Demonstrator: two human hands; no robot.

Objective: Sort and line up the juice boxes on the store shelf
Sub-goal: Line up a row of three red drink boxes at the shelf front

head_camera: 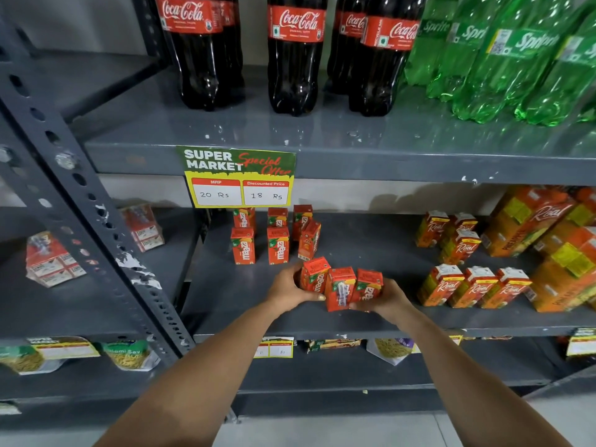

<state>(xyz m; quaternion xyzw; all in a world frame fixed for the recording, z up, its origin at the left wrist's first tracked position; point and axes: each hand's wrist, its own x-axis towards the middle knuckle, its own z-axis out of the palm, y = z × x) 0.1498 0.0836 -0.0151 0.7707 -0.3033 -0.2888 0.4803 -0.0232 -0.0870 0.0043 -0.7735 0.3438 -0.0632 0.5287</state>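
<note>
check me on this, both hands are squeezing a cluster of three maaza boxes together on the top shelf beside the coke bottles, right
Not quite: the head view shows the left hand and right hand pressing the three Maaza boxes together on the middle shelf, under the Coke bottles.

Red-orange juice boxes (341,287), grey shelf (245,295), green-yellow price sign (238,176).
</note>
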